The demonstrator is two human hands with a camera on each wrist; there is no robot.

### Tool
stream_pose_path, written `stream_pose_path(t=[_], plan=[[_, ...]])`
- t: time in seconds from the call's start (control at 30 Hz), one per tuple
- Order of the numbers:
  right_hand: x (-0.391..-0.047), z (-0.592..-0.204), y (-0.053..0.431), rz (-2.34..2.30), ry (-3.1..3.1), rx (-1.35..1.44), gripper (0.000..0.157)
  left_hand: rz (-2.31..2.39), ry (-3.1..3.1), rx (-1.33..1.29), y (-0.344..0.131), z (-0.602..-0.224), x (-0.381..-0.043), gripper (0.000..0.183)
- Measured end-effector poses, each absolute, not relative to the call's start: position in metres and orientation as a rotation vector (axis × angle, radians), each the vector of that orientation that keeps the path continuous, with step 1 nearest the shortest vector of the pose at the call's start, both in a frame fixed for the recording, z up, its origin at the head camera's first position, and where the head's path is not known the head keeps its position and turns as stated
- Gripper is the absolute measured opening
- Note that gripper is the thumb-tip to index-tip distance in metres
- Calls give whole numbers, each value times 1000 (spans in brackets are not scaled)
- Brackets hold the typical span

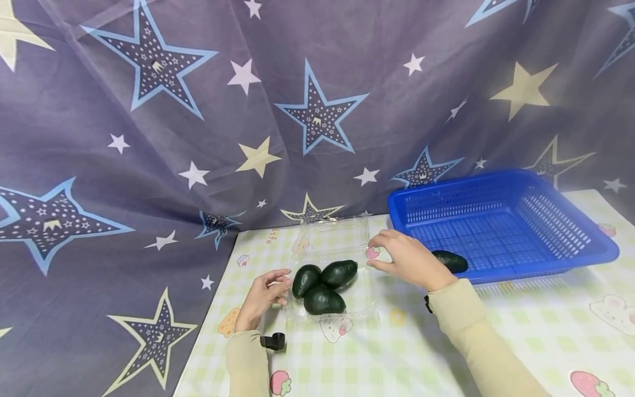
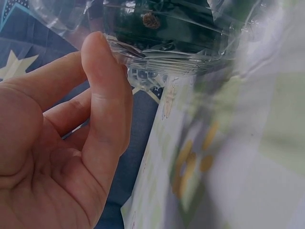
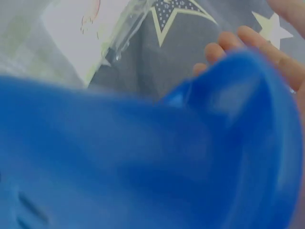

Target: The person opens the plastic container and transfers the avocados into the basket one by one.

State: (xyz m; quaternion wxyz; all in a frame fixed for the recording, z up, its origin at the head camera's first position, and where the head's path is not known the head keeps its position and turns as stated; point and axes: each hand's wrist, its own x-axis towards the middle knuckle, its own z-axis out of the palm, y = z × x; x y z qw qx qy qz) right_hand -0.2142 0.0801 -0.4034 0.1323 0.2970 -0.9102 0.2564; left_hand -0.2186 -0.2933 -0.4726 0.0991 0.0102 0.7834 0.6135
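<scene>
A clear plastic clamshell container (image 1: 361, 300) lies with its lid (image 1: 339, 236) folded back toward the curtain. In its base sit three dark green avocados (image 1: 324, 300), bunched together. My left hand (image 1: 263, 298) is at the container's left side, fingers loosely bent, fingertips right at the plastic edge. The left wrist view shows a fingertip beside the clear wall, with a dark avocado (image 2: 167, 24) behind it. Between the container's right edge and a blue basket (image 1: 516, 275), my right hand (image 1: 409, 259) hovers with thumb and fingers apart, holding nothing.
One more avocado (image 1: 451, 261) lies in the basket's near left corner, partly covered by my right wrist. A checked tablecloth (image 1: 421, 353) covers the table. The star-patterned curtain (image 1: 317, 176) hangs close behind the container and basket, and down the left side.
</scene>
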Motion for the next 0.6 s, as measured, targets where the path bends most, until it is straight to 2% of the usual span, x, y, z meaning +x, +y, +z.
stream_pose_path(t=[0.13,0.6], plan=[[-217,-408,71,704,-2634,906,35,1829,2321,31,-293,-474,-218,45],[-225,-425,33,741,-2744,1006,63,1834,2319,16,-294,-473,-217,45]])
